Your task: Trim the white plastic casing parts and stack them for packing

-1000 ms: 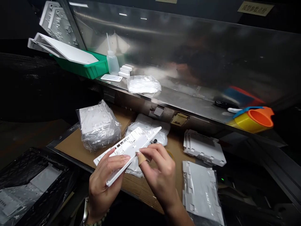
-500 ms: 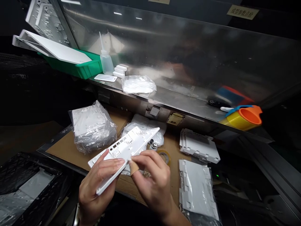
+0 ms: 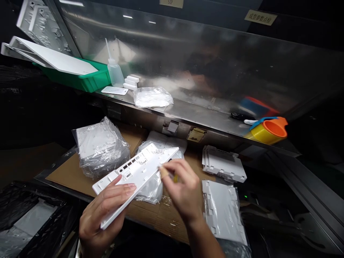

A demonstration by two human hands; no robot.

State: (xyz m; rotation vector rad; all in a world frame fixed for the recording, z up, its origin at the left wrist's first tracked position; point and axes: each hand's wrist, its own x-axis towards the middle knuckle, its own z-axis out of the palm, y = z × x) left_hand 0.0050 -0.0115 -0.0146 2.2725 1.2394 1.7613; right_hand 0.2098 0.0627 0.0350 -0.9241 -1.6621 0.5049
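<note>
My left hand grips a white plastic housing panel by its near end, fingers over the top and the palm beneath. The panel is tilted, with a row of small dark cut-outs along its far side and clips on its inner face. My right hand is pinched at the panel's right edge, a tan wrap around the thumb. Whatever is between those fingertips, if anything, is too small to make out. Under and behind the panel lie bagged white parts on brown cardboard.
Bagged white panels stand left; more panels lie right, some loose, some wrapped. The metal shelf carries a green bin, a squeeze bottle, a plastic bag and a yellow-orange cylinder.
My right hand has slid up along the panel's edge toward its far end, away from my left hand. My left hand keeps its grip. The view has shifted slightly.
</note>
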